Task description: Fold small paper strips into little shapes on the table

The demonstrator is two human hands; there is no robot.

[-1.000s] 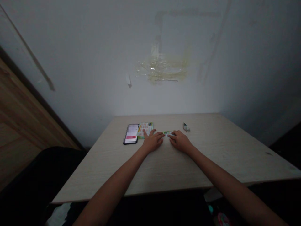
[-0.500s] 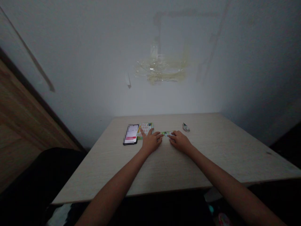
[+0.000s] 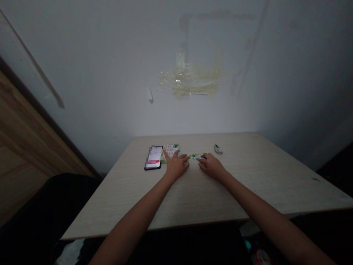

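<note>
Both my arms reach out over a pale wooden table (image 3: 193,198). My left hand (image 3: 177,165) lies flat, fingers spread, partly over a colourful printed sheet (image 3: 171,149). My right hand (image 3: 211,164) rests palm down, its fingertips on a small green and white folded paper (image 3: 195,156) that lies between the two hands. The left hand's fingertips touch the paper's left end.
A black phone (image 3: 153,158) with a lit screen lies left of the printed sheet. A small crumpled wrapper (image 3: 218,149) sits farther back on the right. A white wall with old tape marks (image 3: 190,81) stands behind the table. A wooden panel (image 3: 24,147) is on the left.
My left hand has shifted slightly left and back over the printed sheet. The right hand and the folded paper have hardly moved.
</note>
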